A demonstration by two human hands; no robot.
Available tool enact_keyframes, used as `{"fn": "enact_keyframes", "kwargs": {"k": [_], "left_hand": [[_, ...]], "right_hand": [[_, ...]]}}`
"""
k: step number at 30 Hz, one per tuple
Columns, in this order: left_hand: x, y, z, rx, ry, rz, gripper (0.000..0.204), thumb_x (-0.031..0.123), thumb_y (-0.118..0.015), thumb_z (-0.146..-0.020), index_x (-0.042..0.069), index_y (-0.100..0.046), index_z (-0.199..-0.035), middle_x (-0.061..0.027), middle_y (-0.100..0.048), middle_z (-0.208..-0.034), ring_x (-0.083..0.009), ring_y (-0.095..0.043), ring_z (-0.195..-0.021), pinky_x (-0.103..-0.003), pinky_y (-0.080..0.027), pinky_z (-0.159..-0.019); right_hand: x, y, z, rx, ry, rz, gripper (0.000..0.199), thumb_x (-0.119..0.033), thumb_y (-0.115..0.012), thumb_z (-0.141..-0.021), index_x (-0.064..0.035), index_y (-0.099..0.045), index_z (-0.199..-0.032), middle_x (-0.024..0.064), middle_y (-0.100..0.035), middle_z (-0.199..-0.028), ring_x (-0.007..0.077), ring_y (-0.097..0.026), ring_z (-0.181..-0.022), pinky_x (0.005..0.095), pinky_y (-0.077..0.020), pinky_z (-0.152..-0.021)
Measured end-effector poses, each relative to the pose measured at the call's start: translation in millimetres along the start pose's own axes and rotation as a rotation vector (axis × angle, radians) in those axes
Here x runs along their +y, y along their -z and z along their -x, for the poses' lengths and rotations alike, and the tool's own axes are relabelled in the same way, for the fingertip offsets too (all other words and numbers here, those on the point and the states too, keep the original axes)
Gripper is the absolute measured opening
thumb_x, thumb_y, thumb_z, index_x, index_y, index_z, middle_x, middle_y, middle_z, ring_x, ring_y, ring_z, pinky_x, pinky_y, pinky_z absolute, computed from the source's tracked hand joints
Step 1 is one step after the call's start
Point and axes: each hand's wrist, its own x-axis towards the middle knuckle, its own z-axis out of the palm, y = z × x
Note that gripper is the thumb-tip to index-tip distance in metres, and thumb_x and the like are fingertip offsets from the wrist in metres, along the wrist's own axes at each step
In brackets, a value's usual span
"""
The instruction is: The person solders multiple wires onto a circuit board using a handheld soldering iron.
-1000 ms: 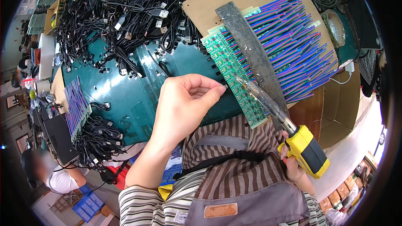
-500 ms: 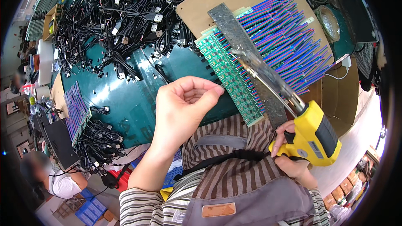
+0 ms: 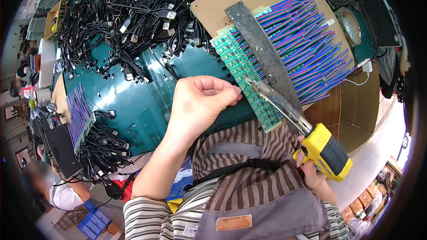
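Circuit boards — left hand pinched tight beside them, contents unclear; right hand wrapped round yellow soldering gun.

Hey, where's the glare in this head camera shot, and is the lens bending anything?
Head view: white glare patches on the green tabletop, left of the left hand; head view: the pale floor at right looks very bright; head view: fisheye curvature toward the rim, with black corners.
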Motion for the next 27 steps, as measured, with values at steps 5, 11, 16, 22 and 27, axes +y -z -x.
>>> {"fn": "enact_keyframes", "kwargs": {"k": [5, 11, 16, 22, 27], "left_hand": [[5, 5, -5, -0.030, 0.044, -0.027, 0.018, 0.014, -0.075, -0.082, -0.003, -0.071, -0.085, -0.0107, -0.073, -0.080, -0.0127, -0.069, -0.071, -0.022, -0.051, -0.064], [10, 7, -8, -0.078, 0.089, -0.040, 0.019, 0.014, -0.076, -0.081, -0.003, -0.071, -0.085, -0.0105, -0.072, -0.079, -0.0130, -0.069, -0.069, -0.022, -0.051, -0.062], [6, 4, -7, -0.042, 0.058, -0.011, 0.018, 0.014, -0.076, -0.081, -0.003, -0.070, -0.083, -0.0103, -0.072, -0.079, -0.0130, -0.068, -0.069, -0.022, -0.051, -0.062], [3, 1, -4, -0.004, 0.034, -0.003, 0.018, 0.013, -0.076, -0.082, -0.003, -0.069, -0.084, -0.0108, -0.072, -0.079, -0.0124, -0.068, -0.069, -0.022, -0.050, -0.063], [1, 0, -4, 0.011, 0.021, -0.001, 0.018, 0.013, -0.076, -0.081, -0.003, -0.070, -0.084, -0.0108, -0.072, -0.079, -0.0121, -0.068, -0.069, -0.022, -0.050, -0.063]], "right_hand": [[18, 6, 6, -0.045, 0.112, 0.023, 0.031, -0.027, -0.070, -0.073, 0.0004, -0.066, -0.088, 0.0130, -0.066, -0.083, 0.0316, -0.064, -0.072, 0.0373, -0.0519, -0.067], [23, 9, 8, -0.058, 0.166, 0.041, 0.032, -0.028, -0.070, -0.073, 0.0015, -0.066, -0.086, 0.0127, -0.066, -0.081, 0.0313, -0.065, -0.071, 0.0357, -0.0522, -0.065], [29, 9, 10, -0.094, 0.154, 0.074, 0.031, -0.027, -0.069, -0.073, 0.0011, -0.066, -0.085, 0.0122, -0.065, -0.080, 0.0305, -0.064, -0.069, 0.0349, -0.0522, -0.064], [46, 11, 21, -0.116, 0.146, 0.065, 0.032, -0.029, -0.069, -0.075, 0.0016, -0.065, -0.084, 0.0121, -0.064, -0.077, 0.0300, -0.063, -0.066, 0.0342, -0.0515, -0.061], [44, 11, 20, -0.086, 0.164, 0.068, 0.036, -0.032, -0.069, -0.075, 0.0030, -0.063, -0.081, 0.0121, -0.062, -0.073, 0.0297, -0.062, -0.062, 0.0331, -0.0503, -0.059]]}}
